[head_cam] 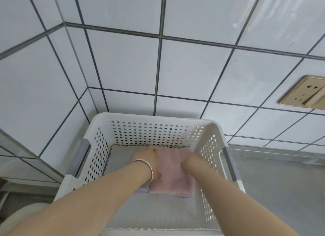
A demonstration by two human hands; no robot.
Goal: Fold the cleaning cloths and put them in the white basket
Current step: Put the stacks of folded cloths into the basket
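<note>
Only the head view here, looking straight down into the white basket (177,120), which sits on a grey desk (281,191) pushed up against a tiled wall.

Both hands are down inside the basket, one on each side of a folded pink cloth (171,176). The left hand (147,161) is on the cloth's left edge, fingers pointing toward the far wall and lying fairly flat, thumb tucked against the fabric; it looks pressed on the cloth more than pinching it. The right hand (190,161) is on the cloth's right edge, but it's blurry and mostly hidden behind the wrist, so I honestly can't tell whether its fingers are spread or curled around anything.

The pink cloth is a neat rectangle with a fuzzy, towel-like nap and stacked edges showing at the near end. It lies toward the far right part of the basket floor. Just beside it on the left, a greyish cloth (121,159) lies flat under the left forearm, same soft texture.

The basket is hard white plastic, boxy with rounded corners, walls punched with rows of small round holes, and grey handle inserts on the left and right rims. There's a thin silver bangle (148,166) on the left wrist. The wall tiles are glossy pale squares with dark grout, and a gold-coloured socket (306,93) sits on the right.
</note>
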